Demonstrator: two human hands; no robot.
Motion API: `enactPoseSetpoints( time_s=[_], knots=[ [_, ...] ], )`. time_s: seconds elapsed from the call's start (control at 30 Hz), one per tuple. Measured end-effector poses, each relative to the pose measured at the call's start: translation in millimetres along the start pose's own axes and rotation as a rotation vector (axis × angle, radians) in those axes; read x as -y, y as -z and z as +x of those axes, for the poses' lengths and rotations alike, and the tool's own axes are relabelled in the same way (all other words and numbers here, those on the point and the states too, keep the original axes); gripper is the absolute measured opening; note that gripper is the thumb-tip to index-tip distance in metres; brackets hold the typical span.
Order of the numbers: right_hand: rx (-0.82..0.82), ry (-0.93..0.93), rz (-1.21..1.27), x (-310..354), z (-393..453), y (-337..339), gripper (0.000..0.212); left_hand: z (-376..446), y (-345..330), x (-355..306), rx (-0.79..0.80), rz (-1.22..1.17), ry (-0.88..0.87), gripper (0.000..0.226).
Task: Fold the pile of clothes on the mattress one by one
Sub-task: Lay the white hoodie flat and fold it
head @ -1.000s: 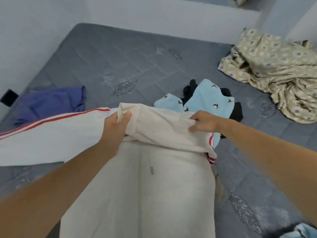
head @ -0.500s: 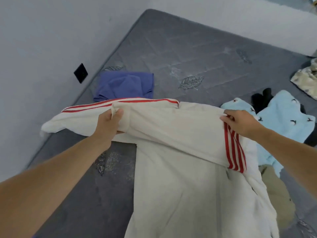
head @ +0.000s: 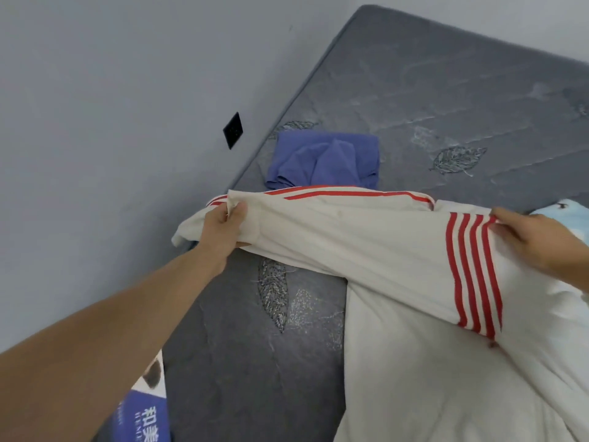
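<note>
Both hands, left hand (head: 227,225) and right hand (head: 538,240), pinch a cream sweatshirt (head: 366,237) over the mattress (head: 446,90); blue packet (head: 145,416) reads "和美".

The cream jacket (head: 366,244) is soft matt cloth with woven red stripes. The grey mattress (head: 446,90) has quilted fabric with slightly shiny stitched leaves. The far blue garment (head: 322,161) looks thin, smooth cloth. The wall (head: 111,106) is matt paint.

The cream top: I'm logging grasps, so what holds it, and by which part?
Both hands: the left hand pinches the cream top's sleeve fold, the right hand its red-striped edge.
</note>
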State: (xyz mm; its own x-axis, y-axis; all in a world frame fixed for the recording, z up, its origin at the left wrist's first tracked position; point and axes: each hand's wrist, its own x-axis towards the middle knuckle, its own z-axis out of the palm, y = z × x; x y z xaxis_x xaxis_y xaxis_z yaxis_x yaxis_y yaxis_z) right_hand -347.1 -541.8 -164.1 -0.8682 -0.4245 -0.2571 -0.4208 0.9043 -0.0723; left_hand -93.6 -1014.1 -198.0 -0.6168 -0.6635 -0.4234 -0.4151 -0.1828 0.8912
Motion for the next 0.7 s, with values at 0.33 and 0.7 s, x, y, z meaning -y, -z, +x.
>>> enactPoseSetpoints(
  time_s=[0.33, 0.7],
  knots=[
    [-0.131, 0.287, 0.015, 102.3, 46.2, -24.5, 0.024, 57.0, 90.7, 17.9, -0.146, 0.032, -0.050, 0.021],
    [-0.205, 0.206, -0.171, 123.9, 51.6, -58.1, 0.033, 82.9, 100.1, 32.6, -0.318, 0.534, 0.044, 0.040]
  ],
)
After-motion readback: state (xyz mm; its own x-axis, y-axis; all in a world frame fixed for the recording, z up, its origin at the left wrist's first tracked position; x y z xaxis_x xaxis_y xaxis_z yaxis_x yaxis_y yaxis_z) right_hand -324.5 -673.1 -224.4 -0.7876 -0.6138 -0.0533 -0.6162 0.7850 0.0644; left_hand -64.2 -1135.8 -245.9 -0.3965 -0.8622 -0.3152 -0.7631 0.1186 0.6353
